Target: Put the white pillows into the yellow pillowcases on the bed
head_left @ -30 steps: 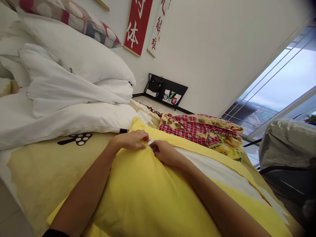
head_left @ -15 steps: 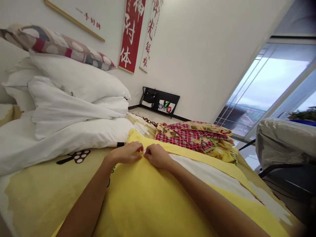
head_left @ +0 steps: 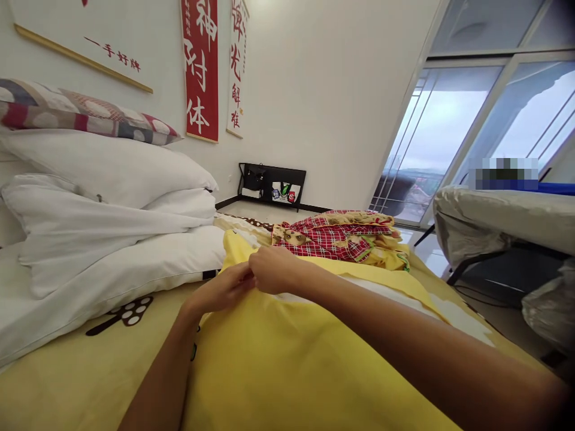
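Observation:
A yellow pillowcase (head_left: 287,365) with a white pillow (head_left: 395,294) partly inside lies on the bed in front of me. My left hand (head_left: 220,291) and my right hand (head_left: 273,269) meet at its far corner, fingers pinched on the yellow fabric edge. Whatever small part sits between the fingertips is hidden. Both forearms lie across the pillowcase.
A stack of white pillows (head_left: 112,221) with a patterned one (head_left: 85,117) on top fills the left. A red plaid cloth (head_left: 336,239) lies behind my hands. A covered chair (head_left: 503,221) stands on the right beside tall windows (head_left: 426,137). Red banners (head_left: 200,66) hang on the wall.
The camera tilted up and swung to the right. My right hand rose and slid left over the corner, closing up against my left hand, which stayed on the fabric edge.

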`<state>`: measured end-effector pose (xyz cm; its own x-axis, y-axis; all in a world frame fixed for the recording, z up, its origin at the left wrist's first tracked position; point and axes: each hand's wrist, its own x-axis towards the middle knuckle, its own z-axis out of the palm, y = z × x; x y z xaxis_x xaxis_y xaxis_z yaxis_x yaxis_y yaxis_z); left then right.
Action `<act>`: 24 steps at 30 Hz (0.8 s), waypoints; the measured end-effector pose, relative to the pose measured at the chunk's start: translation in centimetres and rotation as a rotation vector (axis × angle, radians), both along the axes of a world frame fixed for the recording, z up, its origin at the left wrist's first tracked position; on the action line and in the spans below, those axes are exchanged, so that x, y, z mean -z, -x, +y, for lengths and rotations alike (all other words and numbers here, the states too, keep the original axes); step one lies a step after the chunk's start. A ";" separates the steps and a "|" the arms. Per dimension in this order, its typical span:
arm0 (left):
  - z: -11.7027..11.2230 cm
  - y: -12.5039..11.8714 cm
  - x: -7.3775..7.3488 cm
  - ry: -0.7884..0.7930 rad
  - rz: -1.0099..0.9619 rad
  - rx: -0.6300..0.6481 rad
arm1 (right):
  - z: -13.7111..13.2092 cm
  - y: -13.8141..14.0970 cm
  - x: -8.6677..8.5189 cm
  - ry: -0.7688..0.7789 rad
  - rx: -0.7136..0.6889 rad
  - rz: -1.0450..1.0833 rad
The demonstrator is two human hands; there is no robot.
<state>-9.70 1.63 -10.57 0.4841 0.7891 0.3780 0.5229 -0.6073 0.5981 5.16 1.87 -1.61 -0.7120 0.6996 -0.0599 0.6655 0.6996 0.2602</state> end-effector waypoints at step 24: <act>-0.5 2.5 0.7 0.271 -0.324 0.067 | -2.4 -9.3 -0.5 0.225 0.268 0.347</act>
